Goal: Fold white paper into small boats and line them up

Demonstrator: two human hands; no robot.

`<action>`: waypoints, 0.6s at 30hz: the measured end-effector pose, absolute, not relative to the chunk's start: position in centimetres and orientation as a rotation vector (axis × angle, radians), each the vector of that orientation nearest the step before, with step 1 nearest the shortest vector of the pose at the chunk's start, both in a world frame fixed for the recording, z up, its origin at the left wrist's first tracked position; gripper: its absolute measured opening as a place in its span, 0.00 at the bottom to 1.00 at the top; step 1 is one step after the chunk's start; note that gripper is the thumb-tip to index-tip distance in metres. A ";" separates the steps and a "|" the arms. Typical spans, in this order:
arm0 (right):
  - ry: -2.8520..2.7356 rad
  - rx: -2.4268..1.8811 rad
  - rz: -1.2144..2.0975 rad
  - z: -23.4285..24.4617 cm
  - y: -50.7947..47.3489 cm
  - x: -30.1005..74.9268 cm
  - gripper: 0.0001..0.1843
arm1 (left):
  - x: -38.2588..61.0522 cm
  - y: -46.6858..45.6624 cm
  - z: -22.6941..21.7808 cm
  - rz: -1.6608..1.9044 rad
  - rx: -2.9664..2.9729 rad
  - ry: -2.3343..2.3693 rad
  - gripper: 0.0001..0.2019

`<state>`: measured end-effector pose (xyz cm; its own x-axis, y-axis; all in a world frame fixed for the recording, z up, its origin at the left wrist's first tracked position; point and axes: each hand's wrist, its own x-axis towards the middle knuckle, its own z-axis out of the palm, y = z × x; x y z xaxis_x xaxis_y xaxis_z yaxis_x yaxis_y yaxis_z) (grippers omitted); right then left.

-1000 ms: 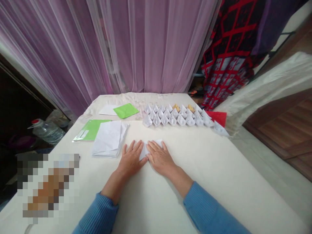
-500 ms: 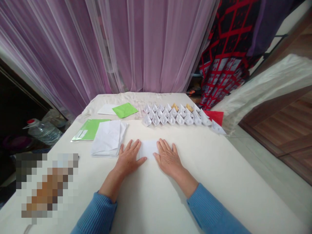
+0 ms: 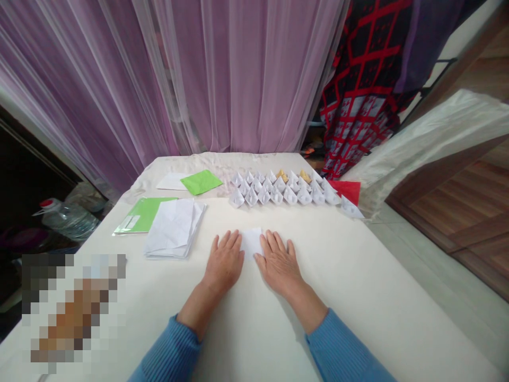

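A small white sheet of paper (image 3: pixel 251 243) lies on the table between my two hands. My left hand (image 3: pixel 225 262) rests palm down at its left edge, fingers stretched forward and the thumb near the paper. On the opposite side, my right hand (image 3: pixel 280 262) lies flat with its fingers slightly spread, thumb and fingertips over the paper's right edge. Both hands cover parts of the sheet, so its full outline is hidden.
Left of my hands sits a stack of white paper (image 3: pixel 170 228), partly over a green packet (image 3: pixel 139 212). Farther back lies a green sheet (image 3: pixel 201 182). Rows of folded paper boats (image 3: pixel 290 195) stand at the back right, with red paper (image 3: pixel 348 190) behind them. A blurred patch covers the left.
My left hand has slid right, closer to my right hand, and its thumb has drawn in. Less of the white paper shows between the hands. My right hand has stayed nearly in place.
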<state>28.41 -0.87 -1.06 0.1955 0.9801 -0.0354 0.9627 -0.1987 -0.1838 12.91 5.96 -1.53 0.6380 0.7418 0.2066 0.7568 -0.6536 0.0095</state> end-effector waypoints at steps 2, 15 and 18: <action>-1.915 -2.317 0.215 -1.0 -0.9 28.5 0.31 | 14.0 6.1 -1.9 -0.316 -2.812 -1.206 0.22; -1.932 -2.282 0.266 -0.9 -0.8 29.0 0.31 | 13.5 6.1 -1.6 -0.230 -2.779 -1.371 0.25; -1.936 -2.280 0.269 -0.9 -0.8 29.0 0.31 | 12.0 5.9 -1.5 -0.214 -2.752 -1.391 0.25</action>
